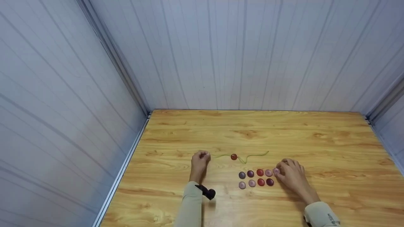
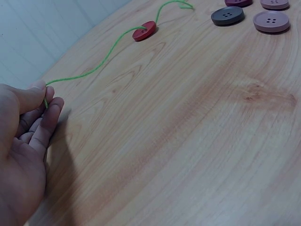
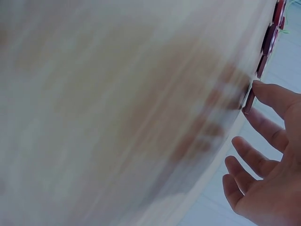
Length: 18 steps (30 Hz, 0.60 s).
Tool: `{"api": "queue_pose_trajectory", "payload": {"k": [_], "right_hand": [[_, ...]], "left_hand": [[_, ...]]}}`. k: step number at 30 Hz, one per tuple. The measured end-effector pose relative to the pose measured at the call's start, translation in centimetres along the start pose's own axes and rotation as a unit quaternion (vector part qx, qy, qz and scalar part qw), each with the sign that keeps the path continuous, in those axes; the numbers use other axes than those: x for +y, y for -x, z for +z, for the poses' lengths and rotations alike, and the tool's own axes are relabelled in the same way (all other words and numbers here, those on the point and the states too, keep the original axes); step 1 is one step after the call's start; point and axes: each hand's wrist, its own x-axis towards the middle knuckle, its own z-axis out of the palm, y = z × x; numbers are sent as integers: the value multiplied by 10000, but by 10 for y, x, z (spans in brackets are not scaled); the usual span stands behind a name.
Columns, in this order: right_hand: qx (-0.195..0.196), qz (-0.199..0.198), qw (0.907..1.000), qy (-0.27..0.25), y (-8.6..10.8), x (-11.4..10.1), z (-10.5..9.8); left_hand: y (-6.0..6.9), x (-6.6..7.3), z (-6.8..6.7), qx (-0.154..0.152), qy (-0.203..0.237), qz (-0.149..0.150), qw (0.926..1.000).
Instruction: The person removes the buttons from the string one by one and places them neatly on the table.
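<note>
A green string [image 2: 100, 68] lies on the wooden table, its left end pinched between thumb and finger of my left hand [image 1: 199, 164]. Midway along, it passes through a red button [image 1: 234, 156]; past that it loops and trails off to the right. My right hand [image 1: 294, 177] pinches a pink button [image 1: 276, 171] between thumb and forefinger at the right end of the upper button row. In the right wrist view this button [image 3: 249, 101] is seen edge-on, at the tabletop, with the other fingers spread loosely.
Two rows of buttons lie between the hands: a grey one [image 1: 242, 175], purple ones [image 1: 270, 182], red ones [image 1: 260, 182] and pink ones [image 1: 252, 183]. A dark device [image 1: 207, 192] is strapped at the left wrist. Pale panel walls [image 1: 221, 56] border the table [image 1: 176, 132].
</note>
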Motion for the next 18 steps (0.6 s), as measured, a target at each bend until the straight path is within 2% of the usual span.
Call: {"api": "queue_pose_trajectory", "payload": {"k": [12, 18], "right_hand": [[13, -18, 10000, 51, 2, 1, 1], [-7, -1, 10000, 18, 2, 0, -1]], "left_hand": [[-1, 0, 2, 51, 132, -83, 9999], [0, 1, 1, 60, 78, -29, 9999]]}}
